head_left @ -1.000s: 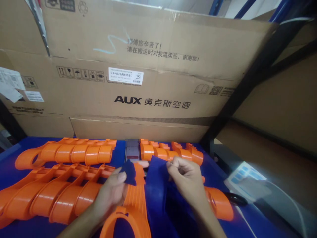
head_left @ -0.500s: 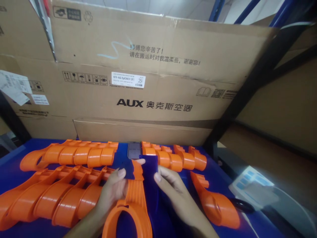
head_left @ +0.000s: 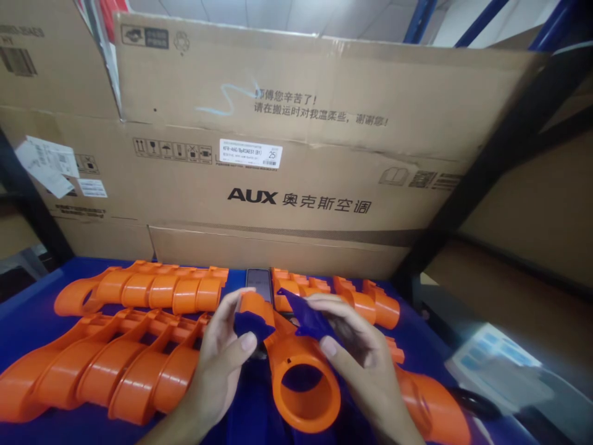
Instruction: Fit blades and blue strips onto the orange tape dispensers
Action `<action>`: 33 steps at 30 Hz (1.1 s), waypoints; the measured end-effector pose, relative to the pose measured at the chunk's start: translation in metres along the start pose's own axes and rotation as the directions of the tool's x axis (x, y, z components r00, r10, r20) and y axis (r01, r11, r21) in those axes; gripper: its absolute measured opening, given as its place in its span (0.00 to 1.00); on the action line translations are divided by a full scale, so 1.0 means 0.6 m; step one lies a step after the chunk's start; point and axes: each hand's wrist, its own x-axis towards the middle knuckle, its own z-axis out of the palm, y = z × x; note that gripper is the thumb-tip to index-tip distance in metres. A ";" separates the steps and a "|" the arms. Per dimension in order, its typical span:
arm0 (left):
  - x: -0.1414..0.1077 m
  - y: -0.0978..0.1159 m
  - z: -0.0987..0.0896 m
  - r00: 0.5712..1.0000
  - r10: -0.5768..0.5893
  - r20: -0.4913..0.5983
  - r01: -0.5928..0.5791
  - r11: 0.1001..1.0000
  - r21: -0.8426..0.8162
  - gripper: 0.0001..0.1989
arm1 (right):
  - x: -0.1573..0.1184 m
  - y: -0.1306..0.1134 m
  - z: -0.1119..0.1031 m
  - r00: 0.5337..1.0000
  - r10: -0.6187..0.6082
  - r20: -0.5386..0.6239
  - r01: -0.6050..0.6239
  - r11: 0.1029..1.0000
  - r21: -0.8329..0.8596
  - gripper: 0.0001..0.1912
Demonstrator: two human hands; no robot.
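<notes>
My left hand point(head_left: 227, 355) is closed round the upper end of an orange plastic part with a round ring point(head_left: 308, 411). A small dark blue piece point(head_left: 252, 324) covers part of that end, under my left thumb. The ring hangs toward me between both hands, its opening facing up and toward me. My right hand point(head_left: 361, 346) grips a thin dark blue plastic piece point(head_left: 310, 315) between thumb and fingers, tilted just above the orange part. Whether the blue piece touches the orange part I cannot tell.
Rows of similar orange parts point(head_left: 139, 368) lie on the blue table point(head_left: 28, 303) at left, more behind and at right. A phone point(head_left: 259, 281) lies at the back. A large AUX cardboard box point(head_left: 296, 167) stands behind. A plastic-covered stack point(head_left: 495, 352) is at right.
The orange part has been turned and its ring has swung right and up. My right hand has tilted the blue piece over, away from upright. The view has shifted slightly left.
</notes>
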 end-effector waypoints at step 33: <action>-0.015 -0.001 -0.014 0.993 0.016 0.115 -0.019 1.000 0.021 0.32 | -0.011 -0.008 0.014 0.993 -0.074 0.088 0.098 0.949 -0.298 0.28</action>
